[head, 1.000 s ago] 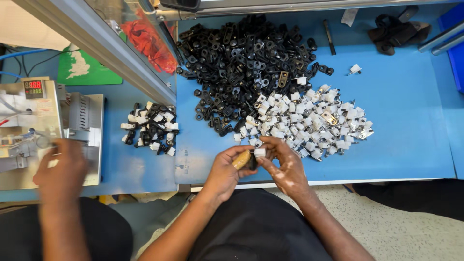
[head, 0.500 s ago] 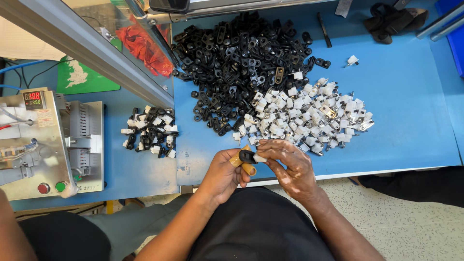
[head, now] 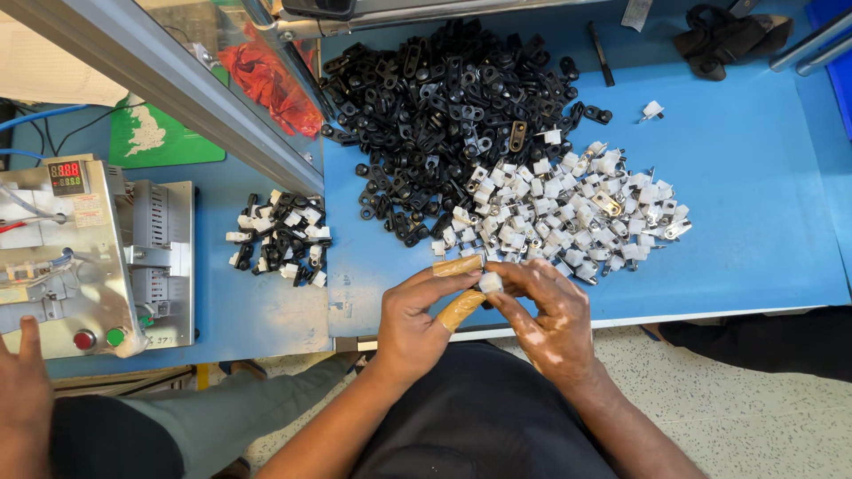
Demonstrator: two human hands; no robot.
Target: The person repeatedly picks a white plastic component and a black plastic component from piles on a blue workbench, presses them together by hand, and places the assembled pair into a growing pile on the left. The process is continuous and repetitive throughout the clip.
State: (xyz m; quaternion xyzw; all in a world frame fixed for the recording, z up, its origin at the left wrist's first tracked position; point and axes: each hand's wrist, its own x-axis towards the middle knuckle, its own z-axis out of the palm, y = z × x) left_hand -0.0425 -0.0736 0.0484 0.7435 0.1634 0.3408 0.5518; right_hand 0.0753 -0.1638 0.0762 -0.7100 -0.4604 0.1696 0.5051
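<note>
Blue worktable (head: 754, 239) with loose parts

A black clip heap (head: 444, 98) touches a white clip heap (head: 568, 208); a smaller mixed pile (head: 280, 238) lies apart, near a metal machine (head: 89, 257).

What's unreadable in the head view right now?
- White part: mostly covered by fingertips of left hand and right hand; shape unclear.
- Black pile: far edge hidden by the metal rail.
- Red item: blurred behind a clear panel.
- Other person's hand: cut off by the left edge.

A small black display with red digits (head: 67, 174) sits atop the grey control box (head: 67, 257) at the counter's left; a pale label (head: 87, 210) lies just below it.
</note>
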